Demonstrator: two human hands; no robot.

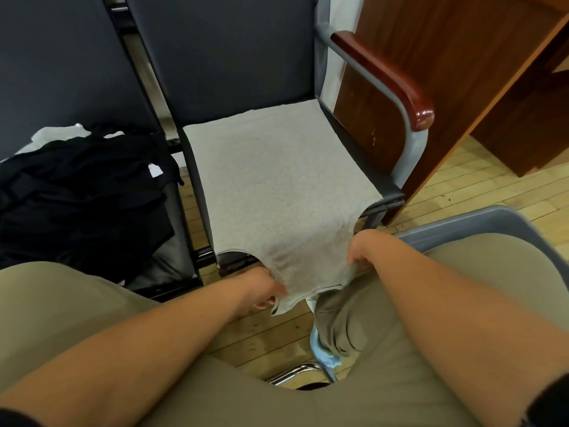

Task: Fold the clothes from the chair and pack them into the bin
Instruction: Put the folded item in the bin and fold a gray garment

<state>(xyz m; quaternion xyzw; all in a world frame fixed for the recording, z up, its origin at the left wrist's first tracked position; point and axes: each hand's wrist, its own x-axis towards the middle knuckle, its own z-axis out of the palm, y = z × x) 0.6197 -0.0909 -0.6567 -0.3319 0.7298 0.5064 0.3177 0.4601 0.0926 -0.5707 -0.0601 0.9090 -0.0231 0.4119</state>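
A light grey sleeveless top (277, 180) lies spread flat over the seat of a dark chair (228, 50), its shoulder end hanging off the front edge. My left hand (261, 288) pinches the left shoulder strap of the top. My right hand (361, 251) grips the right shoulder strap. A pile of black clothes (83, 192) with some white fabric behind it lies on the neighbouring chair to the left. The grey bin (480, 223) stands on the floor at the right, partly hidden behind my right knee.
A red-brown armrest (388, 75) runs along the chair's right side, with a wooden desk (462, 72) beyond it. My legs in khaki trousers fill the bottom of the view. A blue cloth (326, 355) hangs by my right knee over the wood floor.
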